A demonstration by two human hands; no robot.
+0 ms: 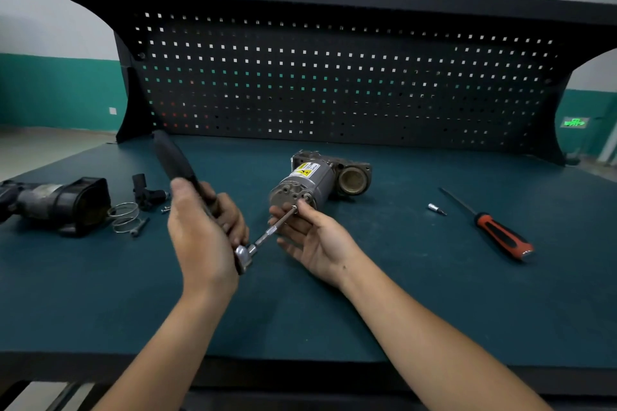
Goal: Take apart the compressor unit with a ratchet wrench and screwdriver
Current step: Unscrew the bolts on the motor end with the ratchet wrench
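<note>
Head-camera view down onto a workbench (400, 294) topped with a dark green mat. The compressor unit (307, 182) lies on its side near the centre of the mat, just beyond your hands. Its long axis runs from near left to far right. The round end face points back toward you and slightly left, and a brass-coloured port sits at the far right end.

Your left hand (203, 230) is wrapped around the ratchet wrench (177, 163) low on its handle, close to the head, and the black grip slants up and away to the left. A slim extension bar (272, 232) runs from the head up and to the right, meeting the end face roughly in line with the unit's axis. Your right hand (314, 237) is palm up and mostly open, and it pinches the tip of that bar between thumb and forefinger right at the end face. It is the hand nearer the unit. Your fingers cover the tip, so it is hard to tell whether it is seated on a bolt head.

The next move probably depends on keeping the bar in line with the bolt while your left hand swings the handle.

A red-handled screwdriver (500, 233) lies well to the right, with a small bit socket (435, 209) between it and the unit. A black housing (66, 203) lies at the far left.
</note>
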